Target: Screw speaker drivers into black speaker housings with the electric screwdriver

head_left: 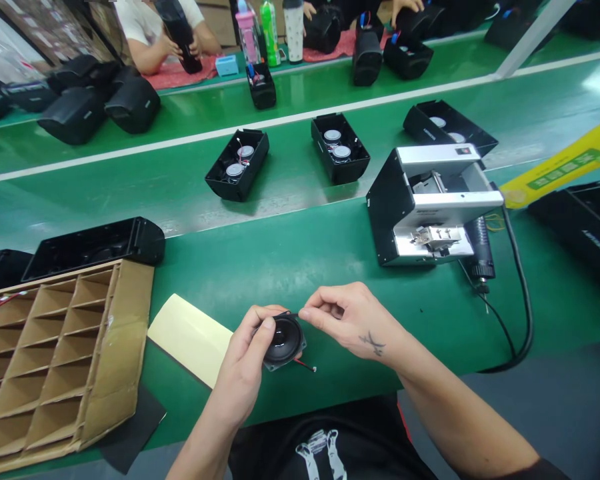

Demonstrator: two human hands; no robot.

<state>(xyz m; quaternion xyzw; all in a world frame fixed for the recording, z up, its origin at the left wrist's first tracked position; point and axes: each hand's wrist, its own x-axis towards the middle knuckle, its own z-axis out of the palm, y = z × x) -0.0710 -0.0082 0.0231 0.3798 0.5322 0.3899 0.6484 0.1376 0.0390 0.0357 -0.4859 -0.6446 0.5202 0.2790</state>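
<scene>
My left hand [250, 343] grips a small black speaker driver [286, 339], with the thumb across its front rim and the fingers behind it. A short red and black wire with a white plug [307, 365] hangs from the driver's lower right. At the driver's upper right edge, my right hand [353, 323] pinches the end of a thin black strip [293, 315] between thumb and forefinger. Part of the strip lies along the rim; the rest is hard to make out. Beneath my left wrist lies a pale yellow sheet [193, 337], partly covered.
A divided cardboard box [130, 313] stands at left, beside a black housing [100, 243]. A silver and black machine [405, 207] and an electric screwdriver [480, 250] are at right. Open speaker housings [237, 190] sit on the green conveyor [175, 173]. Co-workers' hands [173, 50] show beyond.
</scene>
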